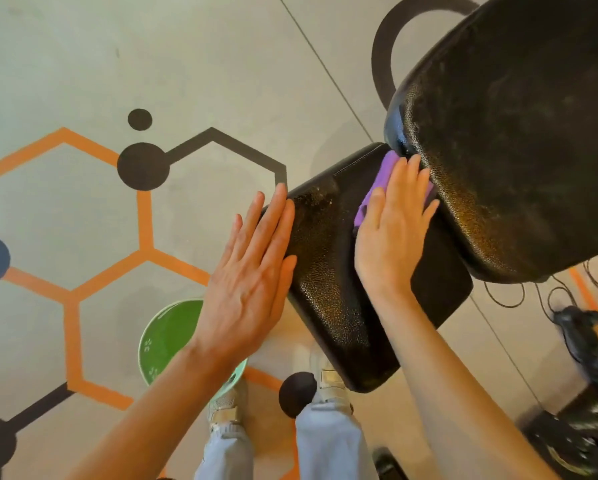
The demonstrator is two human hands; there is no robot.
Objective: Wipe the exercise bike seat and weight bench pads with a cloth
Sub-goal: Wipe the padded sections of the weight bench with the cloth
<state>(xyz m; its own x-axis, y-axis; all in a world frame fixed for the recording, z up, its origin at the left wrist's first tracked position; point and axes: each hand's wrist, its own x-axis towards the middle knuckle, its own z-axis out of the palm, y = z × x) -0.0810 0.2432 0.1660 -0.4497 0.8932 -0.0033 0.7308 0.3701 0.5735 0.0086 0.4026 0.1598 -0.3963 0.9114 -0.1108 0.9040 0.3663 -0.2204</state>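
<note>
Purple cloth [377, 192] lies crosswise under flat right hand [394, 230]; left hand [252, 278] flat on seat pad [328, 271].

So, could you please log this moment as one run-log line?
step: wiping seat pad | right hand: flat on purple cloth near back pad | left hand: flat on pad edge | green bowl: on floor

At frame centre the seat pad [342, 271] lies below-left of the back pad [515, 150] in the upper right, the cloth [382, 181] under the right hand [391, 237] beside their gap, the left hand [252, 282] flat at the seat pad's left edge, a bowl [166, 337] on the floor [83, 64] lower left of it.
</note>
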